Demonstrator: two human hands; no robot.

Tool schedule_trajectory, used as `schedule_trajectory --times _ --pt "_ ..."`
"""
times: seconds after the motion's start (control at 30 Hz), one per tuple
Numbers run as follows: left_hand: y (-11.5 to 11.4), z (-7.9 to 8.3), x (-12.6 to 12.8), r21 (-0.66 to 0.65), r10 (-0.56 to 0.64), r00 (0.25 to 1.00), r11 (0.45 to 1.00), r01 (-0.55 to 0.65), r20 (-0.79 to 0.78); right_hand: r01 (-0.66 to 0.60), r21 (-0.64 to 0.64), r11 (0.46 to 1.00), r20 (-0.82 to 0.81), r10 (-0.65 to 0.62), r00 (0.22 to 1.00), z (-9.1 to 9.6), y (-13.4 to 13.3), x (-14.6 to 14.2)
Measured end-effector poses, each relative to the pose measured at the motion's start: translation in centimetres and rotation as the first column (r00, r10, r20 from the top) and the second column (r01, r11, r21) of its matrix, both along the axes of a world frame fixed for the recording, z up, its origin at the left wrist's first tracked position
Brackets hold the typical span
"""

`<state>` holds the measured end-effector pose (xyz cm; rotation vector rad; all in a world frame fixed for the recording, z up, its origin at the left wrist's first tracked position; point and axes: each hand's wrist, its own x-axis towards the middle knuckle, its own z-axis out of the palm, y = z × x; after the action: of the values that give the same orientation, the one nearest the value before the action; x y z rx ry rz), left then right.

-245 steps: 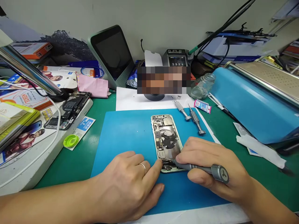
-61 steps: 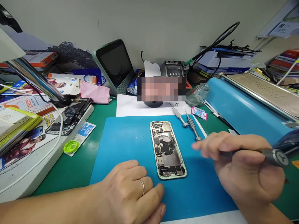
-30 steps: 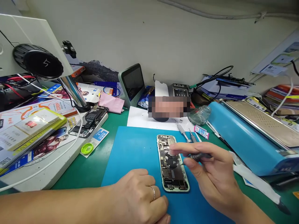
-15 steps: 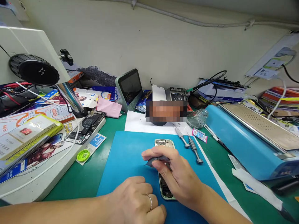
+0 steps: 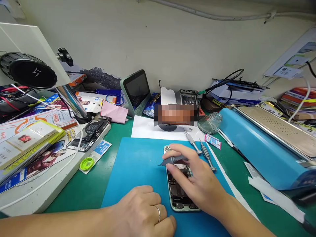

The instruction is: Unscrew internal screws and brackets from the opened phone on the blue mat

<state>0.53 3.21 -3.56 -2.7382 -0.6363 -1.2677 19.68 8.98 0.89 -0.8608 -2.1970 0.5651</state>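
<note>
Right hand (image 5: pixel 192 176) in at centre, thumb and fingers closed round a grey screwdriver (image 5: pixel 172 160), tip pointing left, over the uncovered phone (image 5: pixel 174 190) at lower centre! Left hand (image 5: pixel 145 210), bottom centre: fingers curled under, can't tell if they hold anything. Blue mat (image 5: pixel 133 168) beneath; two slim screwdrivers (image 5: pixel 206 153) right of centre.

A slim silver-coloured ring (image 5: pixel 159 214) circles a finger of the left hand (image 5: pixel 144 209). Left of the ring, the left forearm (image 5: pixel 61 225) is bare; right of it, the right hand (image 5: pixel 201 179) and right forearm (image 5: pixel 243 214) are bare.
</note>
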Motion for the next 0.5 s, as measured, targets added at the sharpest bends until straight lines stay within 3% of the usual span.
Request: schedule_trajectory --times 0.13,0.5 --pt "0.0 0.3 -0.2 -0.036 -0.003 1.000 0.999 0.002 -0.021 0.082 -0.010 0.997 -0.038 -0.082 0.996 -0.1 0.2 0.2" --pt "-0.3 1.2 -0.8 -0.120 -0.026 0.993 0.993 0.012 -0.112 0.091 -0.019 0.996 -0.047 -0.091 0.995 -0.3 0.1 -0.1"
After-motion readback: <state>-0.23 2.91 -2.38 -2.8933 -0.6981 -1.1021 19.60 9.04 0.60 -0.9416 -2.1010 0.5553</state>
